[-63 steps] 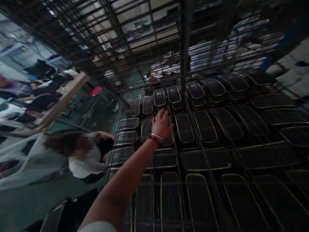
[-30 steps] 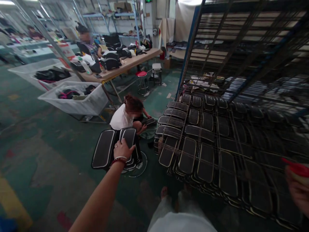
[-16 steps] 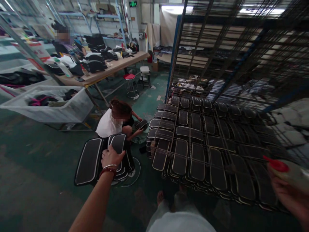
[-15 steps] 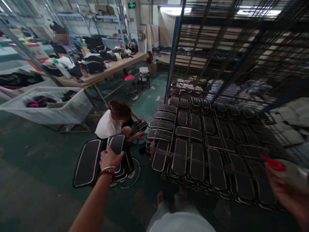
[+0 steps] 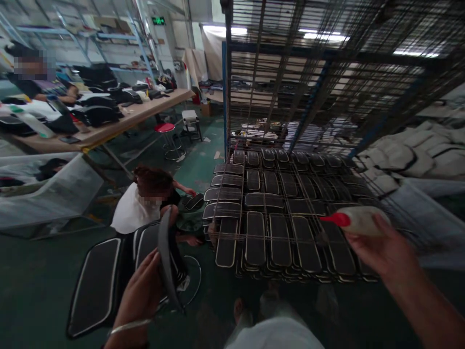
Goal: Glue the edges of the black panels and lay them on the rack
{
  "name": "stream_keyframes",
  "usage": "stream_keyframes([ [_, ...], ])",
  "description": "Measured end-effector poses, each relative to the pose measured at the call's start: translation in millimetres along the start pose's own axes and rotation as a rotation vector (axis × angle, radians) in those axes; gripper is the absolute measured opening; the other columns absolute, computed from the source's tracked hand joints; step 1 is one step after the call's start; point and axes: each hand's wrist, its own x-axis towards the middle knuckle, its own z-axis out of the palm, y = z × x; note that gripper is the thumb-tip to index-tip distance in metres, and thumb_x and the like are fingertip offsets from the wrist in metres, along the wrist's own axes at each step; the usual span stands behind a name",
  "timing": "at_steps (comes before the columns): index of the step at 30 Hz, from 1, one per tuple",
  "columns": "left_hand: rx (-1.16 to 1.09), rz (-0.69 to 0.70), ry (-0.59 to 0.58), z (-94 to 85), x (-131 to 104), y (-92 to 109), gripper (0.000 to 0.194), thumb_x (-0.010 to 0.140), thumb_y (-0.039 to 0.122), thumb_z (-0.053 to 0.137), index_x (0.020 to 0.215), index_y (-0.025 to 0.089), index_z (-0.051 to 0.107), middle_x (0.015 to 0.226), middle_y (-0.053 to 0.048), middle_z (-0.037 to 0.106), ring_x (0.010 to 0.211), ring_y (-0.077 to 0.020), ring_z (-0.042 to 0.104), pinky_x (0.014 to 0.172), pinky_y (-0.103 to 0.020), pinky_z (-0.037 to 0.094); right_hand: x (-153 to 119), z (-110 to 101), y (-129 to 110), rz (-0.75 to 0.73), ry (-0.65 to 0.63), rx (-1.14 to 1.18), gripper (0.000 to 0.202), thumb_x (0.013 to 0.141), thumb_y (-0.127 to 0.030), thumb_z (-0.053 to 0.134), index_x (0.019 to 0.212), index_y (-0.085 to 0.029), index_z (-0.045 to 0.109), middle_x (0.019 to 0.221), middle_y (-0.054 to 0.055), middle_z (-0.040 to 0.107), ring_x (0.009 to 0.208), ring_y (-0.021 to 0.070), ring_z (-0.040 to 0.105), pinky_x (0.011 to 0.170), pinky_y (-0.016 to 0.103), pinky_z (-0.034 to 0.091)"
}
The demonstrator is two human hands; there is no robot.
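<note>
Dark flat panel (image 5: 166, 257) stands steeply tilted in the left hand (image 5: 140, 291), at the stack of pale-edged panels (image 5: 95, 281); the fingers (image 5: 149, 264) look closed against its side, their far grip hidden. The right hand (image 5: 379, 249) wraps a squeeze bottle (image 5: 363, 220), red nozzle (image 5: 337, 219) pointing sideways. Best to pinch only the panel's rim and keep pressure on the bottle light.

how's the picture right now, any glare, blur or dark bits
Head view: tube lights glare white behind the wire rack; head view: the floor sinks into shadow at lower left; head view: the right hand and bottle look slightly soft; head view: things near the edges seem stretched, perhaps by a wide lens.
</note>
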Motion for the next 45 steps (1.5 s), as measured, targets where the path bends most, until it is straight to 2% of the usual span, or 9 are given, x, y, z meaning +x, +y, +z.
stream_keyframes([
  [2, 0.063, -0.057, -0.142, 34.6, -19, 0, 0.041, 0.07, 0.013, 0.097, 0.108, 0.021, 0.083, 0.087, -0.003, 0.087, 0.066, -0.0182, 0.079, 0.059, -0.022, 0.065, -9, 32, -1, 0.0, -0.06, -0.035, 0.032, 0.084, -0.026, 0.089, 0.114, -0.021, 0.078, 0.107, 0.008, 0.085, 0.086, 0.0278, 0.085, 0.064, 0.034, 0.075],
  [8, 0.364, -0.171, -0.425, 111.7, -65, 11, 0.044, 0.06, 0.028, 0.107, 0.1, 0.022, 0.088, 0.098, -0.005, 0.09, 0.086, -0.0233, 0.083, 0.071, -0.023, 0.066, -42, 123, -20, -0.18, -0.532, -0.255, 0.044, 0.081, -0.054, 0.099, 0.107, -0.026, 0.078, 0.1, 0.004, 0.083, 0.092, 0.0255, 0.082, 0.08, 0.036, 0.074],
  [11, 0.504, -0.208, -0.613, 135.9, -73, 18, 0.044, 0.063, 0.041, 0.105, 0.099, 0.023, 0.088, 0.101, -0.007, 0.09, 0.085, -0.0276, 0.083, 0.073, -0.031, 0.068, -53, 143, -37, -0.329, -0.751, -0.441, 0.05, 0.085, -0.061, 0.095, 0.116, -0.027, 0.075, 0.103, 0.005, 0.08, 0.096, 0.0279, 0.08, 0.079, 0.039, 0.072],
  [14, 0.589, -0.201, -0.69, 153.1, -73, 21, 0.045, 0.065, 0.047, 0.102, 0.102, 0.025, 0.088, 0.105, -0.008, 0.09, 0.088, -0.0314, 0.084, 0.078, -0.037, 0.069, -60, 150, -54, -0.48, -0.863, -0.632, 0.058, 0.086, -0.064, 0.095, 0.126, -0.029, 0.072, 0.109, 0.005, 0.078, 0.098, 0.027, 0.077, 0.081, 0.038, 0.068],
  [19, 0.728, -0.158, -0.734, 169.3, -66, 21, 0.056, 0.062, 0.053, 0.1, 0.109, 0.025, 0.089, 0.111, -0.01, 0.09, 0.101, -0.0378, 0.084, 0.087, -0.043, 0.068, -71, 154, -77, -0.587, -0.955, -0.888, 0.058, 0.09, -0.062, 0.092, 0.129, -0.026, 0.068, 0.105, 0.003, 0.076, 0.088, 0.0213, 0.071, 0.073, 0.032, 0.062],
  [22, 0.767, -0.068, -0.711, 177.2, -70, 22, 0.05, 0.067, 0.051, 0.097, 0.108, 0.025, 0.089, 0.109, -0.008, 0.09, 0.101, -0.0347, 0.084, 0.087, -0.039, 0.067, -73, 159, -83, -0.596, -1.006, -0.914, 0.055, 0.091, -0.057, 0.093, 0.126, -0.023, 0.068, 0.104, 0.002, 0.075, 0.084, 0.0181, 0.068, 0.069, 0.028, 0.059],
  [26, 0.788, -0.09, -0.743, 186.6, -78, 26, 0.043, 0.069, 0.047, 0.094, 0.106, 0.025, 0.087, 0.102, -0.004, 0.09, 0.093, -0.0308, 0.082, 0.081, -0.036, 0.066, -70, 165, -84, -0.555, -1.047, -0.905, 0.056, 0.09, -0.056, 0.093, 0.126, -0.021, 0.067, 0.103, 0.001, 0.074, 0.087, 0.0179, 0.07, 0.07, 0.027, 0.059],
  [34, 0.74, -0.174, -0.687, 191.6, -83, 31, 0.042, 0.065, 0.041, 0.093, 0.102, 0.025, 0.084, 0.096, -0.002, 0.09, 0.086, -0.0271, 0.082, 0.077, -0.032, 0.065, -51, 167, -76, -0.427, -0.97, -0.864, 0.057, 0.086, -0.068, 0.093, 0.114, -0.023, 0.071, 0.094, 0.0, 0.073, 0.079, 0.0179, 0.066, 0.065, 0.027, 0.056],
  [45, 0.722, -0.16, -0.671, 192.0, -85, 34, 0.034, 0.064, 0.038, 0.093, 0.094, 0.024, 0.087, 0.092, -0.004, 0.09, 0.081, -0.0288, 0.082, 0.074, -0.034, 0.066, -39, 166, -64, -0.31, -0.927, -0.771, 0.055, 0.081, -0.07, 0.095, 0.101, -0.024, 0.073, 0.087, 0.002, 0.075, 0.068, 0.0173, 0.065, 0.053, 0.026, 0.053],
])
